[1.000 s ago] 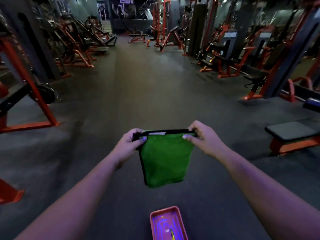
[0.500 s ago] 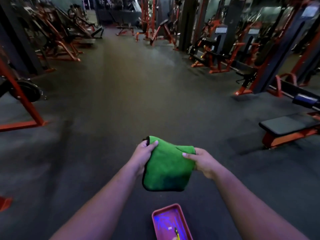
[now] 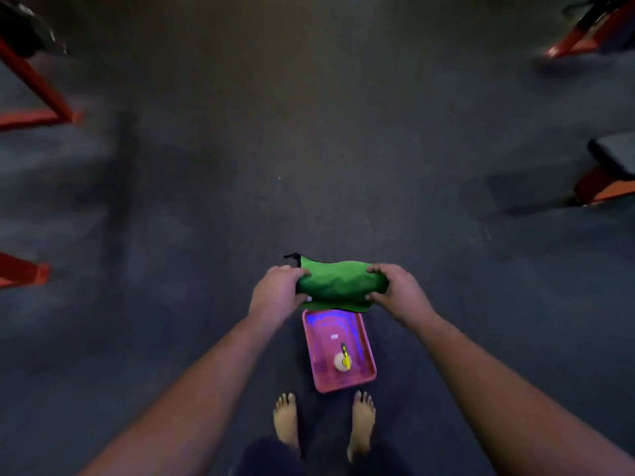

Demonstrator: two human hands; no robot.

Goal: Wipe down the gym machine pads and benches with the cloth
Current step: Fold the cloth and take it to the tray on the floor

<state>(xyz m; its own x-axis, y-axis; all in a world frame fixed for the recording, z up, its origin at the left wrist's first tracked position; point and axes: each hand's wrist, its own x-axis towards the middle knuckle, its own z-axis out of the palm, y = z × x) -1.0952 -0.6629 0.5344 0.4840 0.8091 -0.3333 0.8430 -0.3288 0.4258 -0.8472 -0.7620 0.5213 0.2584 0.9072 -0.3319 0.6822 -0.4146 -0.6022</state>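
Gym floor (image 3: 309, 132) now fills view, cloth (image 3: 340, 285) bunched, both hands' grip unchanged

Dark rubbery floor (image 3: 275, 149) fills the dim room (purple-tinged light); orange machine frames (image 3: 34, 115) stand at nine o'clock and at two o'clock.

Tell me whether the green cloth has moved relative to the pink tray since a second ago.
Yes. The green microfibre cloth, bunched between both hands, now overlaps the far edge of the pink plastic tray; earlier it hung clear beyond it.
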